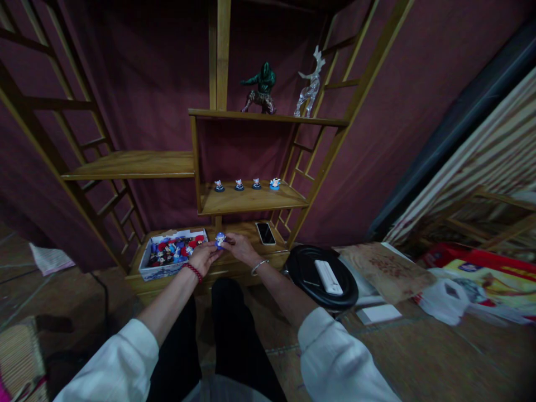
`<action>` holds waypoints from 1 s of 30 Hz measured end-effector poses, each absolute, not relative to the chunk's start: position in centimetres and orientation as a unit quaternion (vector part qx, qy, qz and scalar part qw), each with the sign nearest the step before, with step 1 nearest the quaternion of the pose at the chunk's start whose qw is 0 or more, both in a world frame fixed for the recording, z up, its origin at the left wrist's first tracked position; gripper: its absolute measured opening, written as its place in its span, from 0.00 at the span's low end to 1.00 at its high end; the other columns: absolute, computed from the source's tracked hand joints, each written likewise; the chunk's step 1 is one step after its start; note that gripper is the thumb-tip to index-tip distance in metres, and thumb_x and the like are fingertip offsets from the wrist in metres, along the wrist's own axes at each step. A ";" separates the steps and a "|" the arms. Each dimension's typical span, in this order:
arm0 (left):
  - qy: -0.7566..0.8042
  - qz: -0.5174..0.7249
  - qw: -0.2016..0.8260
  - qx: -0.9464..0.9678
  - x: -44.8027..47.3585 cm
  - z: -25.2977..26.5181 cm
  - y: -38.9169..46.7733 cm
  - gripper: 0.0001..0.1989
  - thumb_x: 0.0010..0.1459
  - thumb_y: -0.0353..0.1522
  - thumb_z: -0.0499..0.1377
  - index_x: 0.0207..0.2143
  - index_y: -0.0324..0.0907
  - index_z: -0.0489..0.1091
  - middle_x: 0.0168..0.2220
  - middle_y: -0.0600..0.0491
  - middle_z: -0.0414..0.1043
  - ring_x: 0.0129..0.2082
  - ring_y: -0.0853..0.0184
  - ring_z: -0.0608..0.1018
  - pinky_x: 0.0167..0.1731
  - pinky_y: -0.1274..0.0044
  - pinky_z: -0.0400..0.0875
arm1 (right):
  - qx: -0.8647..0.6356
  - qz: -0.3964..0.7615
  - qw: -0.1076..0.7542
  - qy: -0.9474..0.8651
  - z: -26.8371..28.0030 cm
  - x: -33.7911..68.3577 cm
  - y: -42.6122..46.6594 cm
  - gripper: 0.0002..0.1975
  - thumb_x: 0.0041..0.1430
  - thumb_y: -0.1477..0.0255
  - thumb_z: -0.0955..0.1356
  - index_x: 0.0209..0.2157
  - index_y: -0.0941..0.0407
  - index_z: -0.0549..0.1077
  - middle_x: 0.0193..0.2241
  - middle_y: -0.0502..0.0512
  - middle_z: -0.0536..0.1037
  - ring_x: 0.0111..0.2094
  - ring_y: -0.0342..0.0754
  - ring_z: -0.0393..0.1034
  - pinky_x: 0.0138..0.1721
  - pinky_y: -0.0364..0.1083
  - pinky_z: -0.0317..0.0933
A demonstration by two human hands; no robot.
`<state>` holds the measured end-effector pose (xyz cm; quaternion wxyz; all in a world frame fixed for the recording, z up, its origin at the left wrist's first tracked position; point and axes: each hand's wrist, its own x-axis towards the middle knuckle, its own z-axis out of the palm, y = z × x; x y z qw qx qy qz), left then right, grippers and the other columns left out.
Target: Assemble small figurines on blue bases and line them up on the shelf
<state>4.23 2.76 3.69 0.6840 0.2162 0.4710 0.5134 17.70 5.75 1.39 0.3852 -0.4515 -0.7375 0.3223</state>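
Both my hands meet in front of the low shelf, around a small purple-and-white figurine [220, 240]. My left hand [204, 258], with a red bead bracelet at the wrist, closes its fingers on it from the left. From the right, my right hand [242, 247], a silver bangle on its wrist, pinches it too. Beside my left hand sits a white box [161, 271] full of small colourful figurines [173, 250]. Above, several little figurines stand in a row on the middle shelf [251, 205]; the rightmost figurine [274, 183] has a blue base.
A dark phone [265, 233] lies on the bottom shelf. The upper shelf [285, 118] carries a green crouching statue [262, 89] and a clear deer figure [310, 86]. At my right, a black round stool [305, 279] holds a white object [329, 277]; bags and boxes lie beyond it.
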 end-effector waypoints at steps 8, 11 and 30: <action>0.453 0.518 0.689 0.227 4.7 4.4 2.7 0.11 0.46 0.13 0.52 0.21 0.34 0.67 0.22 0.52 0.70 0.24 0.74 0.74 0.34 0.79 0.71 | -0.448 0.327 0.389 -0.735 2.2 18.5 5.8 0.07 0.48 0.72 0.67 0.32 0.57 0.71 0.31 0.50 0.76 0.33 0.43 0.70 0.36 0.42 0.63; 0.457 0.514 0.685 0.242 4.9 4.8 2.6 0.12 0.46 0.14 0.52 0.21 0.35 0.67 0.22 0.52 0.70 0.24 0.73 0.73 0.34 0.79 0.71 | -0.450 0.326 0.388 -0.735 2.8 18.8 5.7 0.05 0.48 0.72 0.67 0.30 0.57 0.71 0.31 0.50 0.76 0.32 0.43 0.70 0.35 0.42 0.63; 0.420 0.550 0.678 0.246 6.9 8.2 3.0 0.09 0.45 0.14 0.53 0.22 0.33 0.67 0.23 0.48 0.71 0.25 0.71 0.74 0.34 0.76 0.69 | -0.461 0.300 0.410 -0.728 6.2 21.7 7.1 0.11 0.46 0.71 0.69 0.35 0.56 0.73 0.32 0.51 0.77 0.34 0.46 0.71 0.37 0.44 0.65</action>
